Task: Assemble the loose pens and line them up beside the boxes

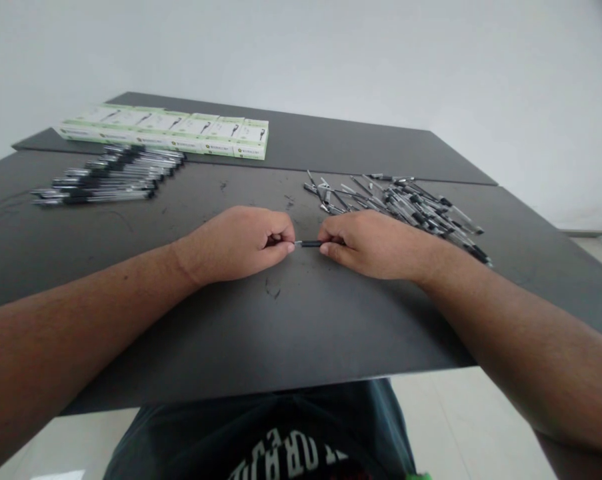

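Note:
Over the middle of the table, a pen [311, 244] with a black grip lies level between my two hands. My right hand [371, 241] is closed around its barrel, thumb and fingers pinched together. At the pen's narrow silvery end, the thumb and forefinger of my left hand [245, 241] are pinched shut on the tip. Whatever else sits inside the left fingers is hidden. Just beyond my right hand lies a loose heap of pens and pen parts [425, 210], with clear barrels, black grips and thin refills.
A neater row of pens [115, 175] lies at the left. Behind it, several white and green boxes [181, 130] stand side by side. The dark grey table [281, 333] has a seam across its back and a front edge close to my body. A white wall [331, 60] rises behind.

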